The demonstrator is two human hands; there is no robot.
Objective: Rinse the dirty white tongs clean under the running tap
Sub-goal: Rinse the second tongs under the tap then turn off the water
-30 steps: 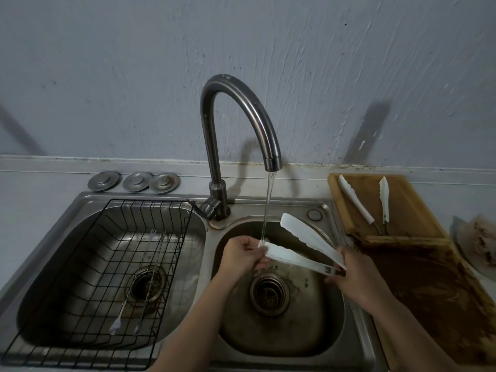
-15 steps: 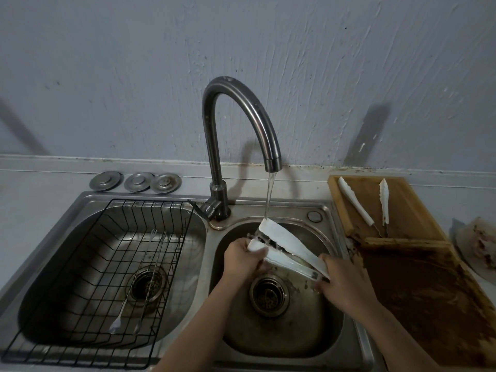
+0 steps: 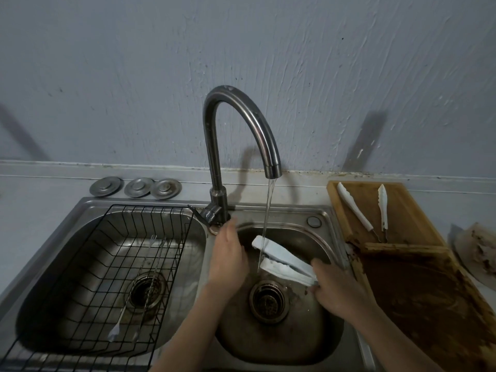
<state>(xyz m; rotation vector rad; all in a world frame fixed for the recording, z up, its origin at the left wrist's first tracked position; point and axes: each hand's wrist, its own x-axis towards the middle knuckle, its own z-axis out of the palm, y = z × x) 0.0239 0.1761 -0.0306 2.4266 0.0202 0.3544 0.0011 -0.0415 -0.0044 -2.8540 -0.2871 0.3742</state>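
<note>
The white tongs (image 3: pixel 284 260) lie across the right sink basin (image 3: pixel 332 334), both arms spread, tips pointing left. Water runs from the curved steel tap (image 3: pixel 257 127) and its stream (image 3: pixel 267 221) falls onto the tongs near the tips. My right hand (image 3: pixel 341 288) grips the hinge end of the tongs. My left hand (image 3: pixel 228 256) is flat and off the tongs, fingers stretched up toward the tap base, holding nothing.
A black wire rack (image 3: pixel 112 264) with thin metal utensils (image 3: pixel 139 285) sits in the left basin. Three metal drain covers (image 3: pixel 137 187) lie behind it. Right of the sink, a dirty wooden board (image 3: pixel 402 237) carries another pair of white tongs (image 3: pixel 357 208).
My left hand let go of the tong tips and moved left and up toward the tap base. The tongs stayed under the stream, lowered slightly in my right hand.
</note>
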